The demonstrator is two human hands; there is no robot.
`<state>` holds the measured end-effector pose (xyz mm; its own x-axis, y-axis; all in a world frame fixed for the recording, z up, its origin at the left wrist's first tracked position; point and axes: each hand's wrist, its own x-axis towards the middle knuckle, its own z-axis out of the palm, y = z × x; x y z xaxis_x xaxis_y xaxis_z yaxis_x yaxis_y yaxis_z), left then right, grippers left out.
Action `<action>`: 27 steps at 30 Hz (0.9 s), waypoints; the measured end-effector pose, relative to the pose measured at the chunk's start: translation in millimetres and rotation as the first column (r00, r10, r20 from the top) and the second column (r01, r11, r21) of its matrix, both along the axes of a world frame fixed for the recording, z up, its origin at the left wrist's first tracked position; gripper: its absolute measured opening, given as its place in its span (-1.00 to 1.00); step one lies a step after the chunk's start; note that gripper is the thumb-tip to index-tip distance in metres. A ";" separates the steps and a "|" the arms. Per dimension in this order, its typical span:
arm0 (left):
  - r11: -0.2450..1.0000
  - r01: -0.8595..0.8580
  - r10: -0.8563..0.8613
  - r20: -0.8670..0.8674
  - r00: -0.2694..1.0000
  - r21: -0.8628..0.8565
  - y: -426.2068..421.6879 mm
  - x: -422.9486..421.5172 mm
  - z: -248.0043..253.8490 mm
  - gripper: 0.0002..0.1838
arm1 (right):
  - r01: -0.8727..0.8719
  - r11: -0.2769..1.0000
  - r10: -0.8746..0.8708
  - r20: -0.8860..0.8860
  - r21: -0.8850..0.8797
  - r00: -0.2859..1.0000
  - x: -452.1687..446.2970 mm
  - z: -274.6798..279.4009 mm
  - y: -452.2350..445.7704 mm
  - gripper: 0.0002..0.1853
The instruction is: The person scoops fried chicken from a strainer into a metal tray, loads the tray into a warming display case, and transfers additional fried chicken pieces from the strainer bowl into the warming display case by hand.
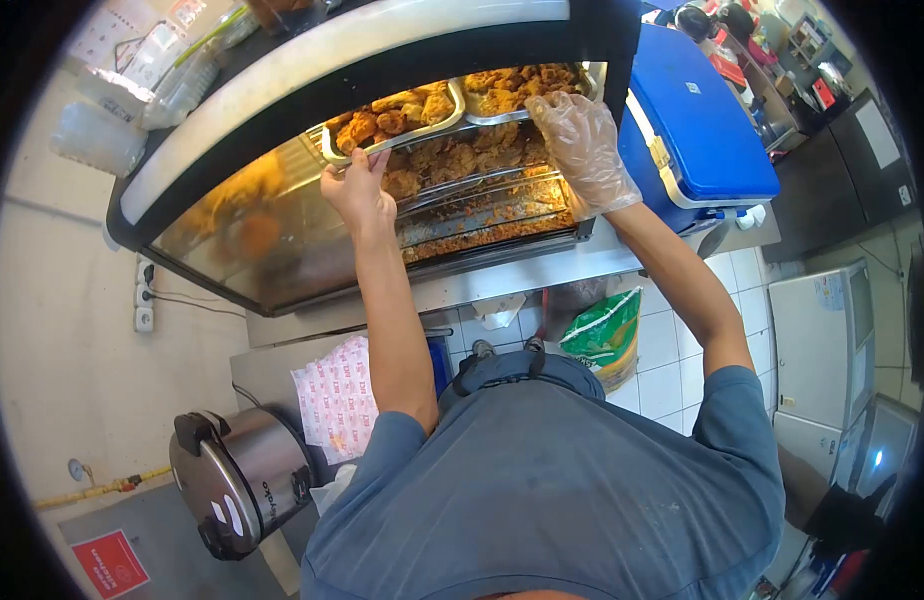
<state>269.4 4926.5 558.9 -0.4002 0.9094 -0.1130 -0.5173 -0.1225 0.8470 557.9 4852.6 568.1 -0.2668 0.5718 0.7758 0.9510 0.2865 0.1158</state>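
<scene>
My bare left hand (360,190) grips the front rim of a metal tray (422,130) heaped with fried chicken (387,118), its thumb on the rim. This tray sits on the upper level of a glass-sided food warmer (282,215). My right hand (587,150) wears a clear plastic glove and reaches to a second tray (499,117) of fried chicken (517,88). Its fingers bend down at that tray's right front, and what they hold, if anything, is hidden. More fried chicken (467,158) lies on the level below, above a rack with crumbs.
A blue cooler box (697,120) stands right of the warmer. Clear plastic containers (102,135) sit upper left. Printed paper wrappers (337,395) and a steel rice cooker (252,480) are at lower left. A green bag (604,330) rests on the tiled floor.
</scene>
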 end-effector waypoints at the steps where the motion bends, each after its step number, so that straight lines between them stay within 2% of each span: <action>1: 1.000 -0.003 0.003 0.039 0.999 0.005 0.9 -0.3 -4.2 -0.56 | -0.007 1.000 0.007 -0.009 -0.004 1.000 0.7 -2.3 3.6 -0.63; 2: 1.000 -0.003 0.002 0.081 0.997 0.011 2.2 0.1 -7.7 -0.56 | -0.012 1.000 0.012 -0.015 -0.007 1.000 1.6 -3.4 6.9 -0.62; 3: 0.996 -0.081 0.083 0.106 0.991 -0.022 -1.7 9.8 -3.8 -0.54 | -0.029 0.998 0.030 -0.025 0.054 0.999 2.8 -7.6 8.6 -0.63; 6: 0.994 -0.104 0.102 0.117 0.988 0.014 -11.2 19.3 -0.8 -0.58 | -0.083 0.978 0.086 -0.005 0.192 0.996 4.5 -8.7 13.4 -0.66; 10: 0.984 -0.181 0.179 0.158 0.971 -0.004 -14.6 24.9 12.9 -0.49 | -0.076 0.992 0.084 -0.079 0.098 0.993 -13.7 1.3 3.4 -0.66; 14: 0.979 -0.205 0.200 0.179 0.963 0.008 -7.9 18.8 13.7 -0.45 | -0.142 0.987 0.152 -0.143 0.080 0.978 -20.8 -10.0 12.1 -0.69; 15: 0.978 -0.205 0.197 0.171 0.965 0.033 -12.8 20.3 16.3 -0.71 | -0.110 0.976 0.123 -0.065 0.186 0.990 -22.5 -13.3 13.1 -0.73; 18: 0.985 -0.108 0.082 0.193 0.978 0.132 -30.9 14.8 12.1 -0.43 | -0.073 0.997 0.070 -0.229 -0.003 0.971 -27.1 -6.7 7.2 -0.71; 21: 0.990 0.042 -0.062 0.149 0.987 0.136 -72.7 5.0 15.7 -0.46 | -0.089 0.993 0.058 -0.327 -0.082 0.943 -42.4 26.1 -38.7 -0.59; 24: 0.967 0.158 -0.135 -0.127 0.983 0.197 -137.9 9.1 30.9 -0.46 | -0.325 0.878 0.048 -0.610 -0.352 0.791 -43.1 28.6 -96.2 -0.33; 26: 0.944 0.225 -0.128 -0.363 0.923 0.239 -173.9 12.5 29.5 -0.42 | -0.583 0.743 0.001 -0.871 -0.328 0.491 -36.3 4.1 -130.6 -0.14; 27: 0.922 0.211 -0.055 -0.432 0.900 0.324 -194.5 16.5 32.5 -0.36 | -0.699 0.665 -0.052 -0.949 -0.264 0.310 -32.5 -12.1 -146.4 -0.05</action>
<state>286.0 4732.0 591.4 -0.2110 0.9036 0.3729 -0.1693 -0.4095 0.8965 525.3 4706.2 556.0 0.0180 0.9721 0.2339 0.1694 0.2276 -0.9589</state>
